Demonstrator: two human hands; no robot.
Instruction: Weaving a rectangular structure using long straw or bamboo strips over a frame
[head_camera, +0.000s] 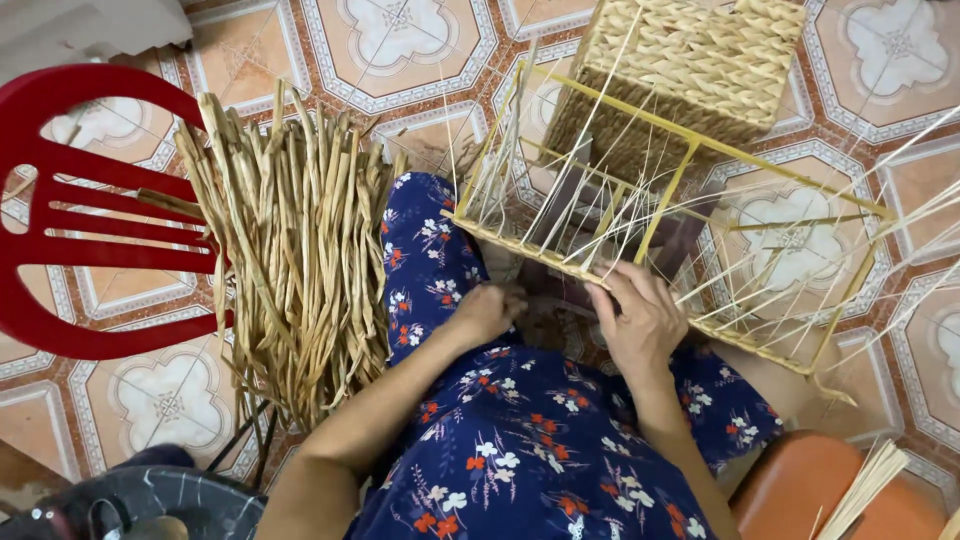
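Note:
A yellow wire basket frame (690, 150) rests tilted across my lap, with several thin pale reeds (560, 205) strung through it. My right hand (640, 318) lies on the frame's near rail, fingers curled over it. My left hand (487, 310) is closed just below the frame's near corner; whether it pinches a strand is hidden. A finished woven straw basket (690, 60) stands behind the frame. I wear dark blue floral clothing (520, 440).
A thick bundle of dried flat fibre strips (295, 240) hangs over a red plastic chair (60, 210) on the left. Patterned floor tiles (400, 40) lie all around. An orange stool (810, 480) with pale sticks (865, 485) sits bottom right, a dark fan (170, 505) bottom left.

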